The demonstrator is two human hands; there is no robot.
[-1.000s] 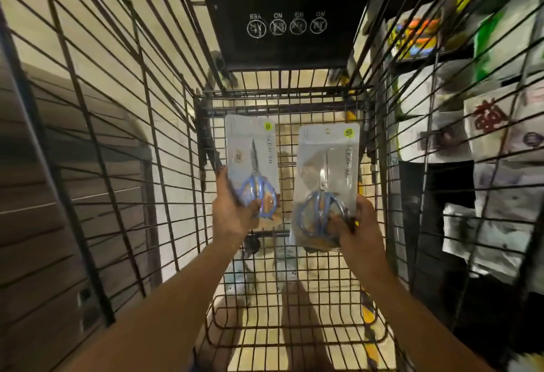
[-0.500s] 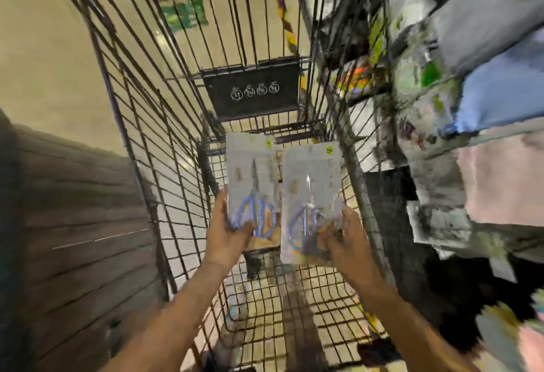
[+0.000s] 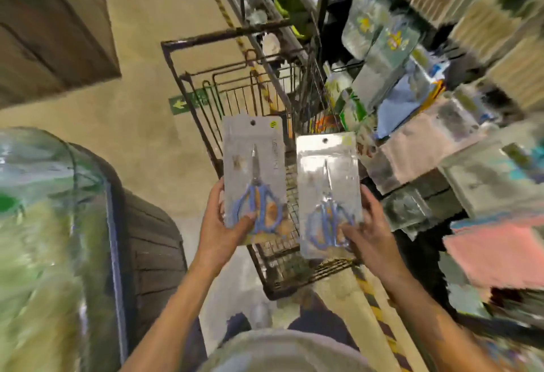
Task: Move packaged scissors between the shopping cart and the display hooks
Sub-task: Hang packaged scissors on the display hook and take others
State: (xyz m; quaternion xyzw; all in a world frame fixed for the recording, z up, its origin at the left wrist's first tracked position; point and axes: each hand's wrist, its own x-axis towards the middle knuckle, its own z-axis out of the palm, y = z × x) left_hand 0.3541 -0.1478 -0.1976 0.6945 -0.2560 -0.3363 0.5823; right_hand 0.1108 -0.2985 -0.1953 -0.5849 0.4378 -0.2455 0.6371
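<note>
1. Holding one pack in each hand, the person keeps both above the shopping cart, whose dark wire frame stands on the beige floor.
2. Left hand grips the left scissors pack at its lower left corner, thumb lying across the front near the blue handles, fingers hidden behind the card.
3. Right hand grips the right scissors pack at its lower right corner, thumb pressed on the clear blister over the blue handles, fingers wrapped round the edge.
4. Both packs stand upright, blades pointing up, each with a round hang hole at the top; they are side by side with a narrow gap between them, not touching.
5. Left pack sits a little higher than the right one, and a small yellow-green sticker shows at its upper right corner.
6. Shelves of packaged goods fill the right side just beside the cart; motion blur smears them, so individual items and any hooks cannot be made out.
7. A green arrow sign lies on the floor to the left of the cart.
8. A blurred green and clear shape fills the lower left; what it is cannot be told.
</note>
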